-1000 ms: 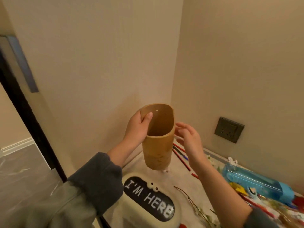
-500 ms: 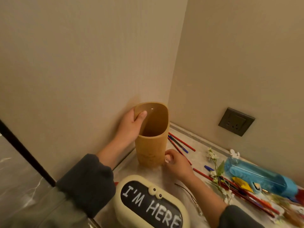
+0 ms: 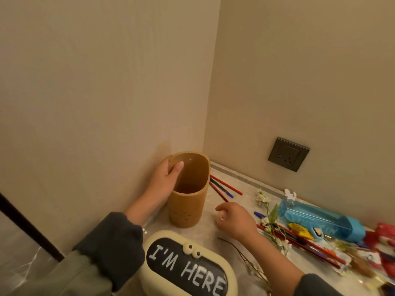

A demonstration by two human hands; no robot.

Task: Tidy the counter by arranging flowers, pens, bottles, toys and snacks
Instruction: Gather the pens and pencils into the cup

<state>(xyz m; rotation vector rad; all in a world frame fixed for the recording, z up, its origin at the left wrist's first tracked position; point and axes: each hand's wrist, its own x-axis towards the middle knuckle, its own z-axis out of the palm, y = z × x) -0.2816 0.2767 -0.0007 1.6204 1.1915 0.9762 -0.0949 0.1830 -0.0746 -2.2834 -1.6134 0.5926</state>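
A tall tan bamboo-coloured holder [image 3: 188,208] stands upright on the marble counter [image 3: 241,184] near the corner. My left hand [image 3: 164,182] grips its rim, thumb inside. My right hand [image 3: 234,221] hovers just right of the holder, fingers loosely curled, holding nothing that I can see. Red and blue pens [image 3: 224,188] lie behind the holder. Several more red pens [image 3: 303,242] lie under a white flower sprig [image 3: 268,212]. A blue bottle [image 3: 320,220] lies on its side at the right.
A cream box with a black "I'M HERE" panel [image 3: 188,265] sits at the near edge. A thin brown twig [image 3: 241,253] lies beside it. Snack packets [image 3: 382,238] crowd the far right. A wall socket [image 3: 288,154] sits above the counter.
The holder came down from mid-air and now stands on the counter. My right hand left its base and moved a little to the right.
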